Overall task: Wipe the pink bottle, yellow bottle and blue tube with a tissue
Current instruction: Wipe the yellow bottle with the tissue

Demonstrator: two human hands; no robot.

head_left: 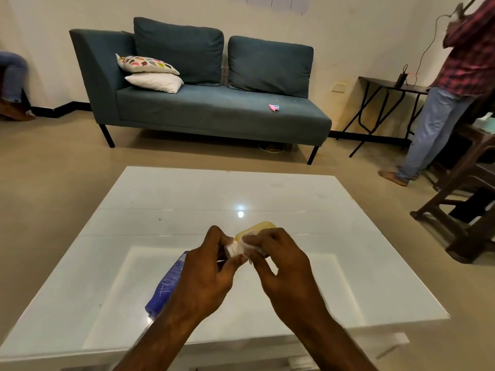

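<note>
Two bare forearms come in from the bottom edge and meet above the desk (348, 263), which is white and glossy; the left hand (207, 274) and the right hand (284, 266) work together on the yellow bottle (261, 228). Left grip is closed around the white cap end of the bottle, with thumb and fingers pinching it; right grip is closed on a white tissue (250, 247) and presses it against the body of the bottle, so the tissue lies between the right fingers and the bottle. Only the far rounded end of the bottle shows beyond the right grip, the rest is covered by fingers; the bottle is lifted off the desk and lies nearly flat, cap toward the left grip.

Below and to the left of the left grip lies the blue tube (167, 283) on the desk, with white print on it; its near end points toward the person and its far end goes under the left hand, so I cannot tell if they touch. I cannot find the pink bottle in this view.

Far beyond the grips stands a teal sofa (214, 111) with two pillows (152, 73) stacked at its left end and a small pink thing (273, 107) on the seat; to the right of the grips, well apart, a person (452, 84) in a checked shirt and jeans stands by a dark folding table (383, 89).
</note>
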